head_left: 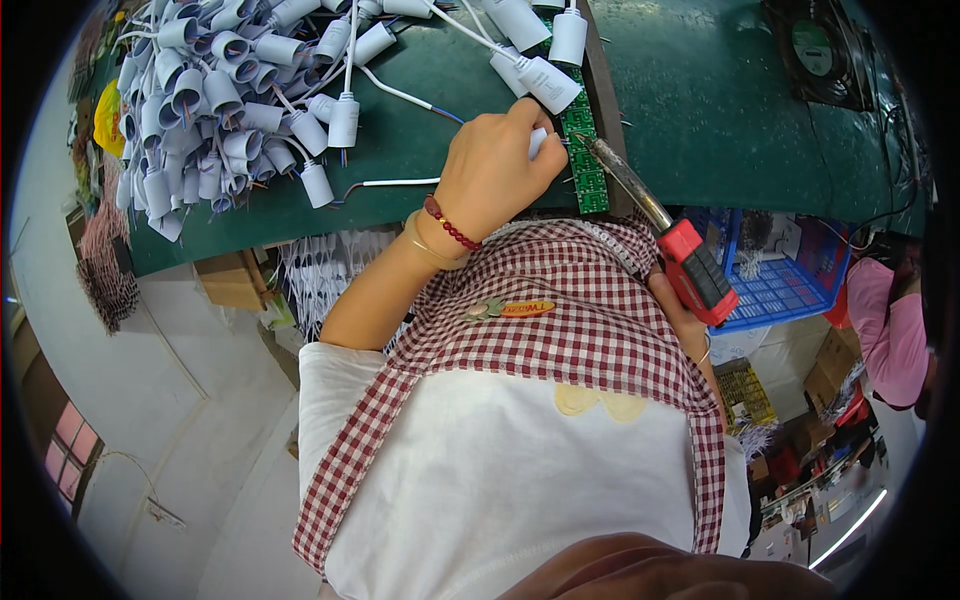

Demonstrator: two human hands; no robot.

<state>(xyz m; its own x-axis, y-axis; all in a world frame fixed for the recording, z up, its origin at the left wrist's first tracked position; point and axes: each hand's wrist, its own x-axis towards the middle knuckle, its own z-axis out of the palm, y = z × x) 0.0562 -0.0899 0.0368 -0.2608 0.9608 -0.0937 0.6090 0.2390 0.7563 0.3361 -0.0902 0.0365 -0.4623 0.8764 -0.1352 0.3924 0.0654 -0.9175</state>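
Note:
My left hand is closed around a white lamp holder, mostly hidden by the fingers. The holder sits against the left edge of a narrow green circuit board strip. At the lower right, my right hand grips the red and black handle of a soldering iron, which partly covers the fingers. Its metal tip slants up to the left and meets the strip beside my left hand, though contact is too small to make out. Another white lamp holder lies across the strip's upper part.
Many white lamp holders with leads are heaped on the green table at left. A dark raised bar runs along the strip's right side. A black fan stands far right. Below the table edge is a blue crate; a person in pink is at right.

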